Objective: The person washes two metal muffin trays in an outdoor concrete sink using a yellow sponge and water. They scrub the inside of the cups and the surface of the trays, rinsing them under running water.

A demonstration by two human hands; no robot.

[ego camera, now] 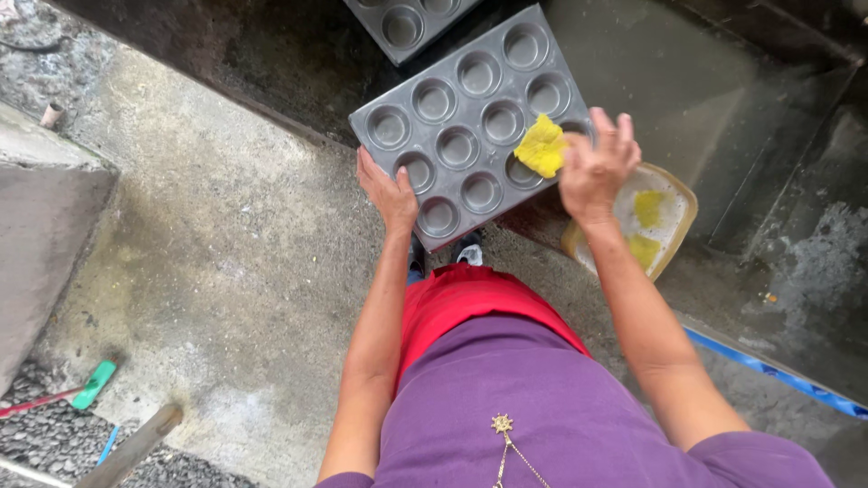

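Observation:
A grey metal muffin tray [470, 99] with round cups is held tilted above a wet concrete floor. My left hand [389, 192] grips its near left edge. My right hand [597, 167] presses a yellow sponge [541, 146] against the cups at the tray's right side, fingers spread over it.
A second muffin tray [407, 23] lies at the top. A shallow basin [674, 226] with soapy water and yellow sponge pieces sits on the floor at the right. A concrete step [45, 208], a green-headed tool [90, 387] and a wooden handle [131, 450] are at the left; a blue strip [778, 372] runs at the right.

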